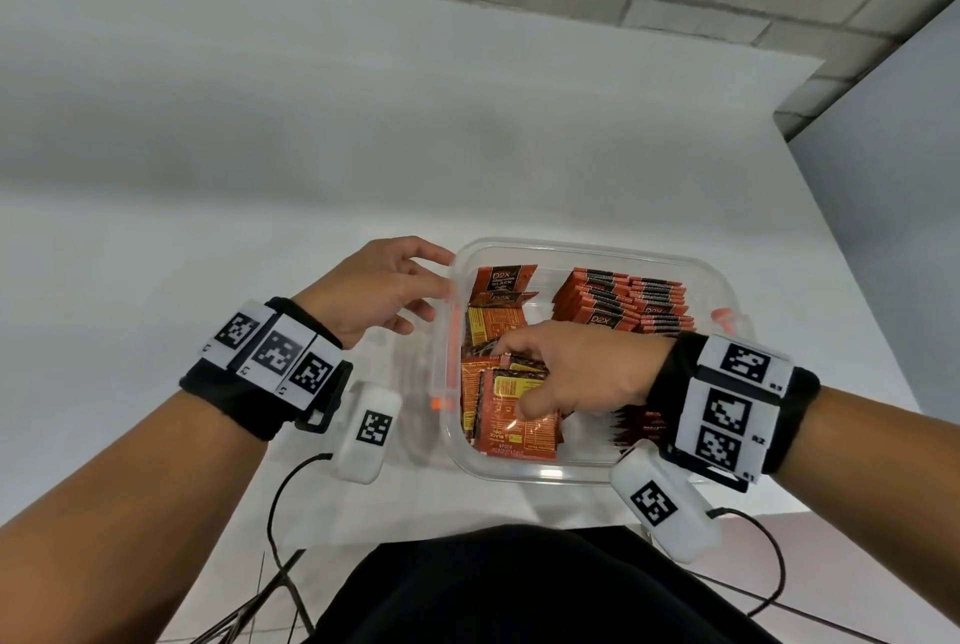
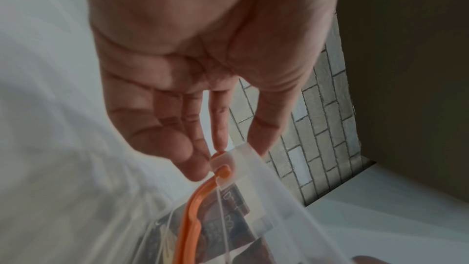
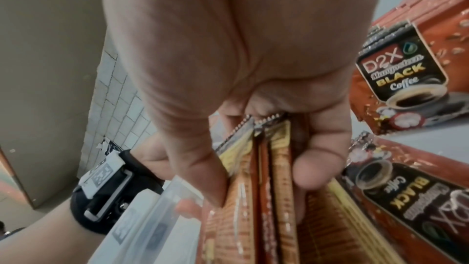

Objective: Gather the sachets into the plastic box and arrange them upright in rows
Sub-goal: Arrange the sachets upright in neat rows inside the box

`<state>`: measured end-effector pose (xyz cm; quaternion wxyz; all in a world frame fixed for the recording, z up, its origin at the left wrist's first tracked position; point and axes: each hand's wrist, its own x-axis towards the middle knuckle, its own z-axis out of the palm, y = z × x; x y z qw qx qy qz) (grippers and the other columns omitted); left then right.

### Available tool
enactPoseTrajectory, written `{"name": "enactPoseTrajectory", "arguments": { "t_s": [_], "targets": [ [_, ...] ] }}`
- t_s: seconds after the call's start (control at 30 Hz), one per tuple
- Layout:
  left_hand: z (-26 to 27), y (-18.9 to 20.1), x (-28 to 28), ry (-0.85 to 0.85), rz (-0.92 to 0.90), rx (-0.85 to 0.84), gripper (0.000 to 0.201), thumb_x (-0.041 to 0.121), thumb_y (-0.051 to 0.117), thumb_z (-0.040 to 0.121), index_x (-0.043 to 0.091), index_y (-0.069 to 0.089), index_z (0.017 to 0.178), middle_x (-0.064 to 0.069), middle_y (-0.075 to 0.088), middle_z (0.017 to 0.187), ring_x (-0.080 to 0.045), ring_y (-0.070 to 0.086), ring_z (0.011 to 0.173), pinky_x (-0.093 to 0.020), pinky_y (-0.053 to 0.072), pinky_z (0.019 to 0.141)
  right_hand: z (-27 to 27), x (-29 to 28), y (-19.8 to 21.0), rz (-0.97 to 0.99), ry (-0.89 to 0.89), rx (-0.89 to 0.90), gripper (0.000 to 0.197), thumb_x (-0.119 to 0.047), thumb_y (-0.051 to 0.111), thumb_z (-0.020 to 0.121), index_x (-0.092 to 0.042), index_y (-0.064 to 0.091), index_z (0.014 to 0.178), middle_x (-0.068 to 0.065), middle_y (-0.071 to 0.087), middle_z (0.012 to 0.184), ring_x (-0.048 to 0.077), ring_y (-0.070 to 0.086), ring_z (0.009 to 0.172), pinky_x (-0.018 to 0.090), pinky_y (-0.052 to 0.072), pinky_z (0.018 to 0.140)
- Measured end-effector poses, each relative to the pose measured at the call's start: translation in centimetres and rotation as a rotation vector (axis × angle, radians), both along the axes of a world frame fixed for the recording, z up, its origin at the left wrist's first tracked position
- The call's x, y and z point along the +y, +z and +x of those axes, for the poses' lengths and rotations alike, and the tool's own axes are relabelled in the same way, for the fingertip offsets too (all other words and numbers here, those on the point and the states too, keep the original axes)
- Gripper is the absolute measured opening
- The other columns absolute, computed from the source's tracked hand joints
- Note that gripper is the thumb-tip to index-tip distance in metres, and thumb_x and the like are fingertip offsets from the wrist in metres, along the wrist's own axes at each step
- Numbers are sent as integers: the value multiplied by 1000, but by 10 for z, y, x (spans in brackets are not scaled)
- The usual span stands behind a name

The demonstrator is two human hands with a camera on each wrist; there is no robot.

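Your right hand (image 1: 582,373) is inside the clear plastic box (image 1: 540,471) on the white table (image 1: 260,176), and its thumb and fingers grip a small bunch of orange coffee sachets (image 3: 269,168) standing on edge at the box's left side. Neat rows of upright orange sachets (image 1: 623,303) fill the far right part. Your left hand (image 1: 379,295) is relaxed, with straight fingertips (image 2: 195,168) touching the box's left wall beside the orange latch (image 2: 190,218).
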<state>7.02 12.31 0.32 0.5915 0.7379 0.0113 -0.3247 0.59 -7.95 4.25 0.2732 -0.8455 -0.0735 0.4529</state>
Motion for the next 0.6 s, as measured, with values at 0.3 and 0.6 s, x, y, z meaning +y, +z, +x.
{"name": "enactPoseTrajectory", "arguments": {
  "t_s": [0.3,0.6],
  "targets": [
    [-3,57,-6,142,-149,-226,37,47,65,74,30,65,107,2,67,107,-12,61,99,-29,46,74,12,-38,46,201,-282,-228,31,-9,69,80,-30,61,102,-3,72,98,18,69,89,41,54,87],
    [-19,77,-86,-270,-515,187,36,26,60,80,14,57,114,-9,71,95,-26,70,86,-44,60,71,15,-54,86,387,-252,-440,37,-4,65,81,-27,56,108,-10,68,97,11,65,91,28,55,79]
  ]
}}
